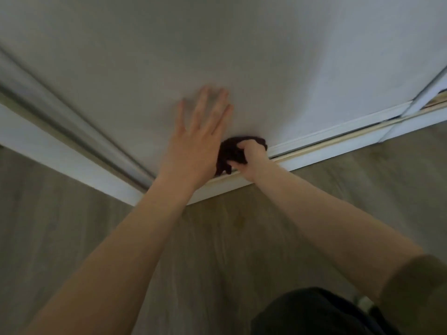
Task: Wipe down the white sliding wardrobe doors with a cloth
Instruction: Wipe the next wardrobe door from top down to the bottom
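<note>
Dark cloth [238, 151]: bunched in the right hand's [250, 158] curled fingers, pressed against the white door [242, 56] near its bottom edge. Left hand [196, 143]: just beside the cloth, flat on the door, fingers straight.

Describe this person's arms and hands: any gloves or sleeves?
No gloves, rings or watch show on the left hand or the right hand. The left forearm is uncovered; a dull khaki fabric sleeve begins high on the right arm.
</note>
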